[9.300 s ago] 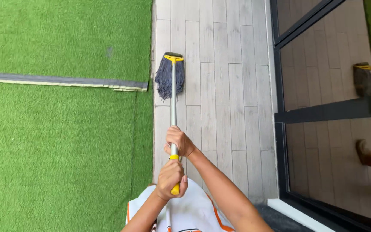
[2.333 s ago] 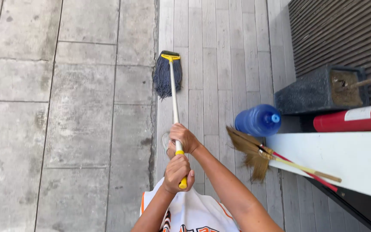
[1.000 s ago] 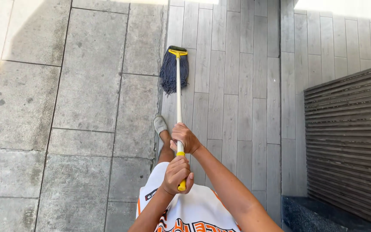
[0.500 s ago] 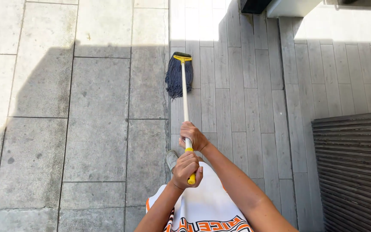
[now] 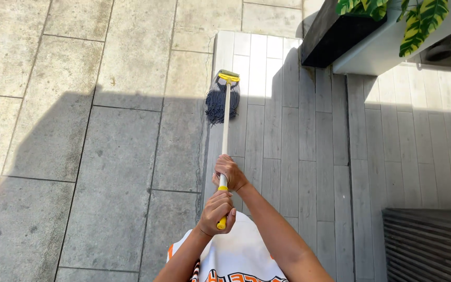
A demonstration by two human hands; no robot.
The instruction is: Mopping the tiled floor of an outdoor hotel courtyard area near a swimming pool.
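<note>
The right hand point(image 5: 230, 173) is wrapped round the pale shaft of a mop point(image 5: 224, 125), higher up the pole, while the left hand point(image 5: 216, 210) is clenched on the yellow grip at the very end, close to the person's chest. Both are closed tight on it, one ahead of the other, so the pole runs straight out in front.

Going by size: the ground first, big grey paving slabs point(image 5: 79, 136) on the left, half in shade, and narrow grey decking boards point(image 5: 298, 130) on the right. The mop sits on the boards near the seam where the two meet. Off at the top right is a dark planter box point(image 5: 335, 34) with green and yellow leaves point(image 5: 418, 23) hanging over it, well apart from the mop. A dark slatted mat point(image 5: 429, 245) lies at the lower right.

The mop itself looks like a light thing: a thin stiff pole that should not bend much. Its mop head point(image 5: 220, 99) is a soft bundle of dark blue strings under a yellow clamp, floppy and draggy on the boards. The two-handed hold seems right, one hand steering, one pushing at the end.
</note>
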